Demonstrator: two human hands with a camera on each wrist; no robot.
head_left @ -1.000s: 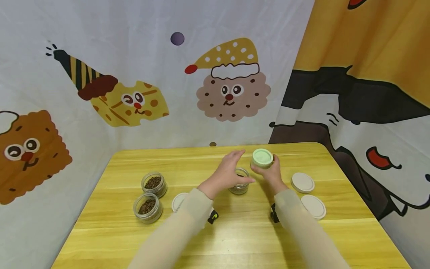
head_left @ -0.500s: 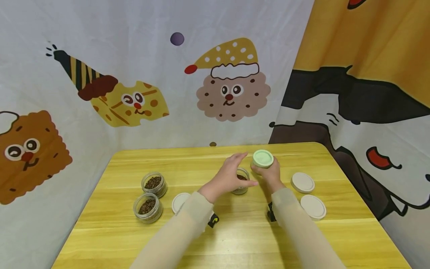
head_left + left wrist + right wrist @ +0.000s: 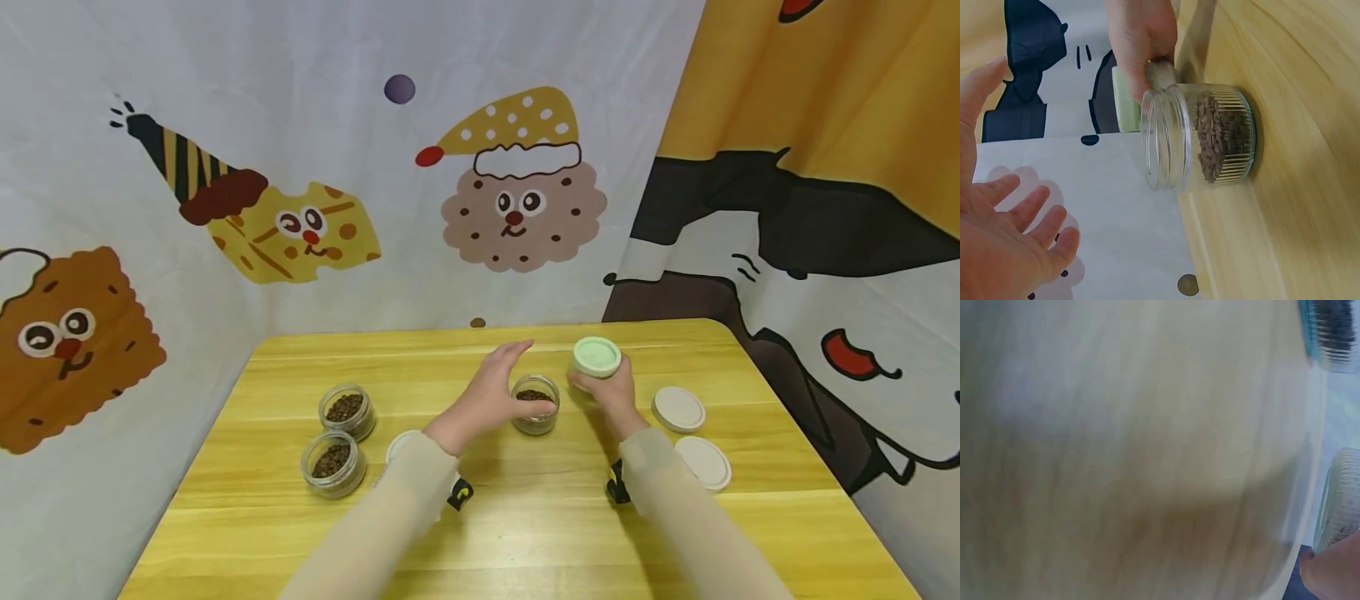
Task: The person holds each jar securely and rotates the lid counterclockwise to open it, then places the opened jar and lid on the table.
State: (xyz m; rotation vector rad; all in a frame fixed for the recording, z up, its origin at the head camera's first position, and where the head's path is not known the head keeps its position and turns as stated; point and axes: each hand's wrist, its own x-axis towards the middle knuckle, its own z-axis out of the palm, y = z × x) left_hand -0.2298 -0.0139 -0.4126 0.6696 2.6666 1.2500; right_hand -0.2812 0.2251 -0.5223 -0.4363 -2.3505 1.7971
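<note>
Gripping unlabelled green-lidded jar (image 3: pixel 596 360) (right hand (image 3: pixel 611 393)).

No readable text, label, brand, number or sign appears on anything in these views.

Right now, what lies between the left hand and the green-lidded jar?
In the head view, the open jar of beans stands between the left hand and the green-lidded jar.
</note>
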